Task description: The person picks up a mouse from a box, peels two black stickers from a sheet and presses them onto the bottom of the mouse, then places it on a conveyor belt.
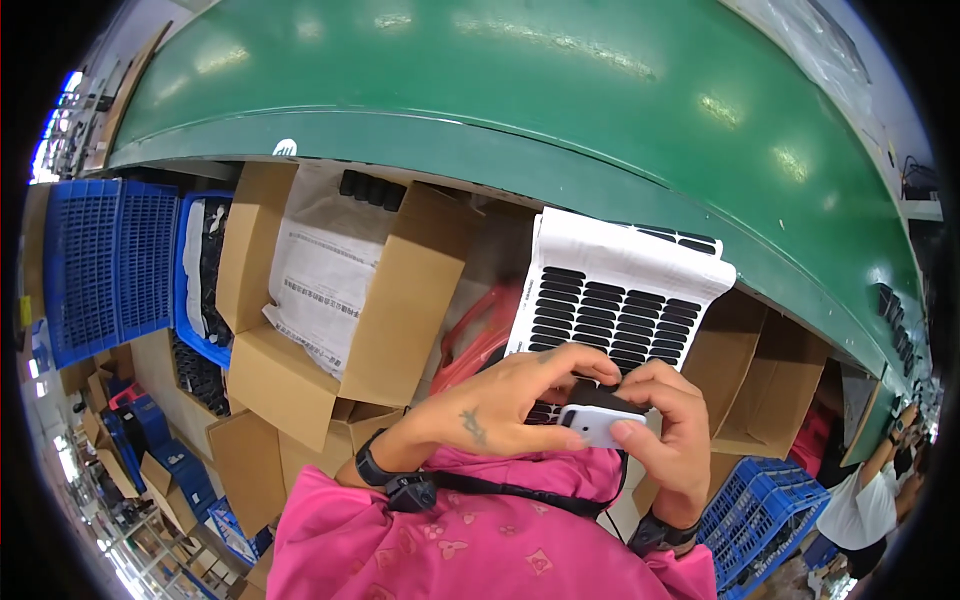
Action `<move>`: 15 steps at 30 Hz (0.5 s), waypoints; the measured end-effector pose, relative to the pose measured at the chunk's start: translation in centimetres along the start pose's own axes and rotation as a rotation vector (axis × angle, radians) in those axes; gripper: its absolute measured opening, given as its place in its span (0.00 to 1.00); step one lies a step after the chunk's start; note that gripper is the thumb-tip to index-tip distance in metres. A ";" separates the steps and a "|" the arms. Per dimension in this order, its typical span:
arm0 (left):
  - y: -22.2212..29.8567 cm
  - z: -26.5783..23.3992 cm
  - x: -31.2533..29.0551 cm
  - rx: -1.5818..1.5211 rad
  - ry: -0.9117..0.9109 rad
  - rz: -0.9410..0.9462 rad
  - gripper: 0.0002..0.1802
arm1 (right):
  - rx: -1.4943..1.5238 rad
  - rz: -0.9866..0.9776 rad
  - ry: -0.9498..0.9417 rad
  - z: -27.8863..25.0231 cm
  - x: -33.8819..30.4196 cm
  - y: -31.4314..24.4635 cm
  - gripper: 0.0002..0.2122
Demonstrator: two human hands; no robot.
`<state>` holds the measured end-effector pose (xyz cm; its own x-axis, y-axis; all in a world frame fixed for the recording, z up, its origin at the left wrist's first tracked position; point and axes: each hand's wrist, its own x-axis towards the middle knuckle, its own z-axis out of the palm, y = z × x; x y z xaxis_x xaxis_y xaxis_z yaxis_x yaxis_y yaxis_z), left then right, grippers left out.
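Observation:
Between my two hands, close to my body, is a small black piece with a smooth pale grey-white face that has a few small dark spots. My left hand pinches its left side with the thumb along the pale face. From the other side my right hand grips it, thumb pressed on the pale face and fingers over the black part. Just beyond the hands hangs a white sheet with rows of black, rounded oblong stickers. Its upper end curls over, and its lower part is hidden behind my hands.
A green worktable spans the far side. Left of me stands an open cardboard box with white lining and black parts; blue crates lie beyond it. Right are another cardboard box, a blue basket and another person.

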<state>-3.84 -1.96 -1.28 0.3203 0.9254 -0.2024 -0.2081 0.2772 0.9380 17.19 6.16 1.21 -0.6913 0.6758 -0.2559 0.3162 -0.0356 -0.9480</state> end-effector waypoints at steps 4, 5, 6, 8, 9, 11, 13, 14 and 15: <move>-0.3 -1.6 -1.3 0.080 0.116 0.155 0.30 | -0.115 -0.129 0.123 1.4 1.8 -0.4 0.11; -0.4 -1.8 -1.8 -0.078 0.304 0.195 0.28 | -0.118 -0.150 0.260 1.8 2.1 -0.5 0.10; -0.5 -2.6 -1.9 -0.147 0.393 0.239 0.28 | -0.190 -0.161 0.338 2.2 2.3 -0.3 0.09; -1.9 -4.4 -1.4 -0.267 0.375 0.142 0.29 | -0.269 -0.207 0.412 3.1 3.2 -0.1 0.10; -2.8 -4.9 -1.2 -0.361 0.319 0.098 0.28 | -0.337 -0.246 0.469 3.5 3.7 0.1 0.11; -3.4 -5.1 -0.3 -0.446 0.195 0.005 0.28 | -0.589 -0.349 0.508 3.9 4.7 1.1 0.14; -3.5 -4.9 -0.2 -0.441 0.201 0.024 0.30 | -0.730 -0.386 0.602 4.6 5.6 1.9 0.15; -3.6 -4.8 -0.2 -0.479 0.228 0.026 0.32 | -0.752 -0.380 0.616 5.0 5.8 2.0 0.16; -3.6 -4.8 -0.2 -0.518 0.253 0.030 0.34 | -0.779 -0.376 0.631 5.4 6.0 1.9 0.16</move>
<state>-7.62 -1.86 -6.01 0.0892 0.9502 -0.2987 -0.6593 0.2811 0.6973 10.15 6.18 -3.16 -0.4404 0.8122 0.3827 0.6350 0.5831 -0.5067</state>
